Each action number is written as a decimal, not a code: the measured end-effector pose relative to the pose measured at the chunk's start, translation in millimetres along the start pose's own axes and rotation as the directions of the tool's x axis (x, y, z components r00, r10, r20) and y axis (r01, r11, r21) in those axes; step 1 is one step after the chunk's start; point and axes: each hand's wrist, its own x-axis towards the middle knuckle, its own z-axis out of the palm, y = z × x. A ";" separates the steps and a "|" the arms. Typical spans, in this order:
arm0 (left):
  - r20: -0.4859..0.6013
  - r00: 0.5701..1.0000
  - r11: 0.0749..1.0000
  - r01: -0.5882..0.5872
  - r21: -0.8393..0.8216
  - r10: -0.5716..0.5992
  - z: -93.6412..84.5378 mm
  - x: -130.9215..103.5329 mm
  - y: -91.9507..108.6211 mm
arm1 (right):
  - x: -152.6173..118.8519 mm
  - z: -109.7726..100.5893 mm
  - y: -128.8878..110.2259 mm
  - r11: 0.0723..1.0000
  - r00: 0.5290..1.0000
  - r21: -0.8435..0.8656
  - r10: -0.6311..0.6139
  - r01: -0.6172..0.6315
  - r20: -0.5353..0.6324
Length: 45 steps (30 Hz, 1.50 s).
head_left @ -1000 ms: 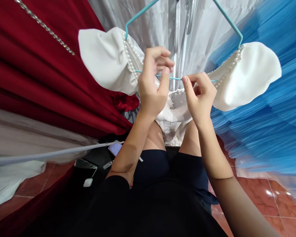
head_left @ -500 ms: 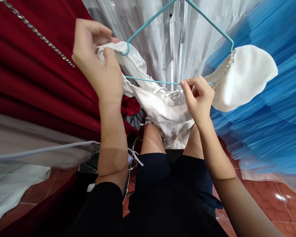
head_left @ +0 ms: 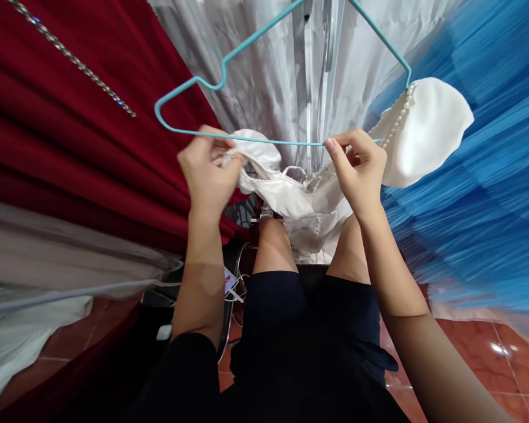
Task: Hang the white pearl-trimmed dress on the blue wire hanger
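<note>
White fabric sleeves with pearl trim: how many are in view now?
2: one sleeve on the right end of the thin teal hanger, beyond the right hand; the other sleeve off its left end, at the left hand, partly hidden.

Hanger (head_left: 286,143) before the person, dress (head_left: 291,197) reaching from its right end down between the knees (head_left: 275,247).
The right sleeve (head_left: 432,132) sits on the hanger's right end; the left end lies outside the dress, its left side in the left hand (head_left: 209,167) at the bar. The right hand (head_left: 357,167) is on the bar. Cloth (head_left: 255,76) hangs behind; a chain (head_left: 77,61) crosses the upper left; a phone (head_left: 230,281) lies beside the left forearm (head_left: 200,276).
</note>
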 end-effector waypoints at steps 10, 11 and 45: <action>0.064 0.970 0.971 -0.238 0.018 0.236 36.2 -1.2 103.6 | -4.3 3.7 1.0 0.997 0.998 -0.059 -0.060 0.058 -0.023; 0.141 0.971 0.979 -0.201 0.045 0.192 40.0 -1.3 103.3 | -5.0 4.0 -0.1 0.996 0.998 -0.063 -0.059 0.057 -0.023; 0.202 0.976 0.996 -0.083 -0.020 0.086 51.6 0.2 95.2 | 31.5 -102.8 82.3 0.923 0.503 -0.318 -0.385 0.218 -0.773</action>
